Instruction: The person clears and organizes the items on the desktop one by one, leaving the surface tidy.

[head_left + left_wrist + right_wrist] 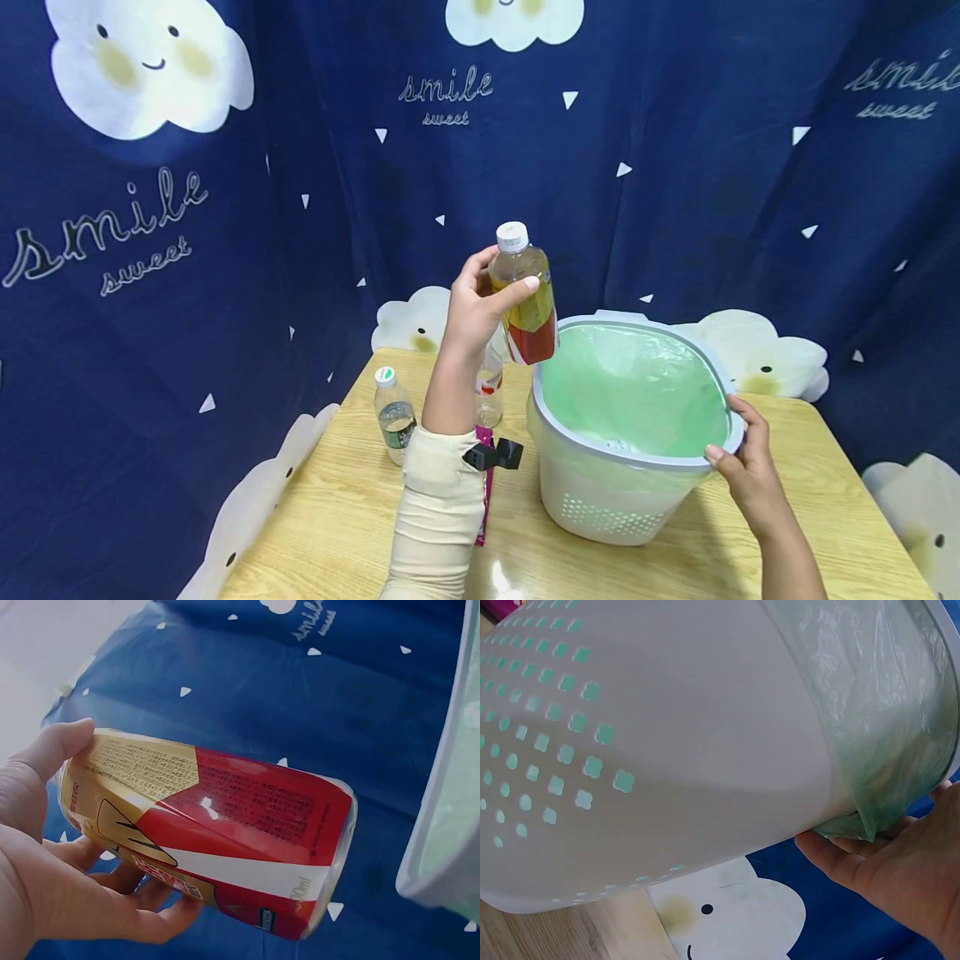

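My left hand (474,304) grips a drink bottle (531,312) with a white cap, holding it above the table at the basket's left rim. The bottle's label is gold and red with a white stripe, seen close up in the left wrist view (240,825). The basket (592,479) is white plastic with small holes low in its wall and a grey rim. A green plastic bag (630,383) lines it and folds over the outside. At the near right of the rim, my right hand (757,475) holds the basket, thumb on the near side, other fingers partly hidden.
Left of my forearm stands a small water bottle (395,421) with a white cap. A clear bottle (489,396) and a pink packet (487,500) are partly hidden behind that arm. Beyond the wooden table (322,517) hangs a blue curtain (315,250).
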{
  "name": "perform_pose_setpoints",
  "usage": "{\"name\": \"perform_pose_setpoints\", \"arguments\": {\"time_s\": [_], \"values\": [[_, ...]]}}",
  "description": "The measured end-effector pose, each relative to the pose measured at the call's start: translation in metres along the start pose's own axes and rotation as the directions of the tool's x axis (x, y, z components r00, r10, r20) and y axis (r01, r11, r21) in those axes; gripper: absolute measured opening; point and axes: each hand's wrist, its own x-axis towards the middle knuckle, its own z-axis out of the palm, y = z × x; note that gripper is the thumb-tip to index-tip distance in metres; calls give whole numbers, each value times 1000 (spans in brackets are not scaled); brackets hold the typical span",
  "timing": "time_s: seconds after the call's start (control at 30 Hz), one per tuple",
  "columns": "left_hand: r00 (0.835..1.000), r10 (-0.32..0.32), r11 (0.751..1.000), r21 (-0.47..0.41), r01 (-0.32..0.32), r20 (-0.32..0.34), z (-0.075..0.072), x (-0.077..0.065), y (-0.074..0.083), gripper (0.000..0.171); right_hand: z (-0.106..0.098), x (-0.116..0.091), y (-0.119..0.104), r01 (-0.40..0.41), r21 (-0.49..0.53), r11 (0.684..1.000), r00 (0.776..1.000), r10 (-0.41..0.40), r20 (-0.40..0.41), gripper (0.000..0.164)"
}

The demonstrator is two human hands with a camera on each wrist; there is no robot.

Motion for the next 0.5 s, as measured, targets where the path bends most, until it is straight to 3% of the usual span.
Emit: {"name": "perform_pose_setpoints", "arguments": {"time_s": [0.3, 0.5], "values": [[996, -57, 998, 1, 58, 64, 17, 17, 2, 58, 0, 0, -1, 4, -5, 1000, 1000, -4, -13, 66], [991, -128, 992, -11, 128, 49, 27, 23, -2, 60, 0, 0, 0, 14, 12, 1000, 1000, -14, -5, 66]]}}
